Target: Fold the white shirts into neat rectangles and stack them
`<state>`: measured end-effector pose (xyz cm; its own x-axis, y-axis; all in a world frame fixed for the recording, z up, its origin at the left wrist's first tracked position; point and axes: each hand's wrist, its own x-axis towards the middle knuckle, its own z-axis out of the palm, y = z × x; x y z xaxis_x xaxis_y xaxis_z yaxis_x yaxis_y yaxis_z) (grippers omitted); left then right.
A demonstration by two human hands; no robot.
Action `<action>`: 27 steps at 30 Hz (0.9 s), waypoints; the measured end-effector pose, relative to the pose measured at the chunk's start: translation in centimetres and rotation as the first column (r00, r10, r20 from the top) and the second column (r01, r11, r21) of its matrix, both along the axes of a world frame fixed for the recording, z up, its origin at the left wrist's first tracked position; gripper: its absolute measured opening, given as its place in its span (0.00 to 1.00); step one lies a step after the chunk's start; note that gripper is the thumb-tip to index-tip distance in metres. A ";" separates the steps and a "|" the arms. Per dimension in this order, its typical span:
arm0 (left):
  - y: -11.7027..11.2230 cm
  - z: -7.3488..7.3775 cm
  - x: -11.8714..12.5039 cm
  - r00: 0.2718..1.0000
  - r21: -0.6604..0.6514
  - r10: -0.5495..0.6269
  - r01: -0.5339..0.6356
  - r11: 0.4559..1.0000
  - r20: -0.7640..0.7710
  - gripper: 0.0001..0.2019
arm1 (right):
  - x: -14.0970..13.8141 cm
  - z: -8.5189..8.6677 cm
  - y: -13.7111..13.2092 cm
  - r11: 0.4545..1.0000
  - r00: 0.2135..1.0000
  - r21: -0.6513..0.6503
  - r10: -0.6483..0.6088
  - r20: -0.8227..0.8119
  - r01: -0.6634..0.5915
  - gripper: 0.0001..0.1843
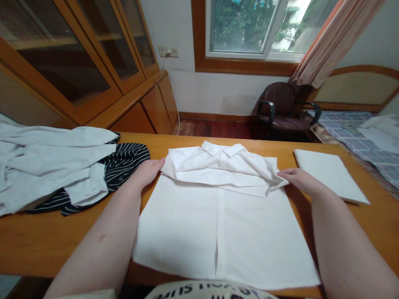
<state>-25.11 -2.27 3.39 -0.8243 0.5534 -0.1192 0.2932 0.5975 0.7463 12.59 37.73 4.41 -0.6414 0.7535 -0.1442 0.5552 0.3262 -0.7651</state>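
A white collared shirt (187, 224) lies front up on the table, its collar at the far end and its hem toward me. Across the upper part the cloth is bunched in a loose horizontal fold. At the left end of this fold, my left hand (152, 169) has its fingers closed on the cloth edge, partly hidden by the shirt. My right hand (296, 177) pinches the right end, where the fabric is slightly lifted. Both forearms run along the shirt's sides.
White garments (46, 162) and a black striped cloth (127, 160) are heaped on the left of the wooden table (77, 236). A flat white folded piece (330, 172) lies at the right. Beyond are an armchair (280, 104), a bed (352, 128) and glass-fronted cabinets (124, 85).
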 end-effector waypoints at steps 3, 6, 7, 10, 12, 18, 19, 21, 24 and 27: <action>0.4 0.7 1.0 0.986 0.058 -0.049 0.059 0.997 -0.161 0.24 | -0.3 0.5 -0.1 0.998 0.996 0.000 0.058 0.074 -0.058 0.22; 1.3 0.9 2.0 0.964 0.119 -0.071 0.104 0.987 -0.257 0.30 | -1.0 0.8 -0.7 0.981 0.999 0.191 -0.044 0.031 0.037 0.24; 1.7 0.8 2.2 0.951 0.110 -0.083 0.121 0.987 -0.297 0.31 | -1.3 0.9 -1.1 0.971 0.998 0.233 -0.061 0.024 0.053 0.25; 2.3 0.7 3.0 0.910 0.047 -0.149 0.181 0.982 -0.388 0.28 | -2.2 0.7 -2.1 0.952 0.995 0.291 -0.102 0.020 0.091 0.26; 2.5 0.9 3.3 0.879 -0.001 -0.227 0.249 0.968 -0.419 0.22 | -2.6 0.5 -2.5 0.938 0.992 0.336 -0.114 0.055 0.089 0.22; 2.0 1.9 3.0 0.785 -0.109 -0.259 0.240 0.965 -0.563 0.18 | -2.1 1.3 -2.1 0.879 0.966 0.477 -0.130 0.224 0.008 0.14; 1.8 2.1 2.9 0.784 -0.130 -0.247 0.211 0.969 -0.570 0.18 | -1.8 1.6 -1.9 0.867 0.961 0.498 -0.136 0.240 -0.002 0.13; 1.5 2.3 2.6 0.795 -0.191 -0.243 0.162 0.968 -0.556 0.18 | -1.4 2.1 -1.5 0.865 0.941 0.500 -0.138 0.308 -0.036 0.10; 1.4 2.5 2.7 0.819 -0.278 -0.272 0.144 0.950 -0.505 0.14 | -1.1 2.2 -1.2 0.899 0.878 0.421 -0.100 0.468 -0.122 0.08; 1.9 2.2 3.3 0.821 -0.237 -0.244 0.138 0.962 -0.516 0.16 | -1.7 1.6 -1.7 0.880 0.890 0.453 -0.090 0.447 -0.139 0.14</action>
<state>-21.83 -0.35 5.60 -0.6669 0.7190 0.1960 0.7363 0.5952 0.3219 10.84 36.05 5.98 -0.6129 0.7882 -0.0563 0.7811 0.5935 -0.1941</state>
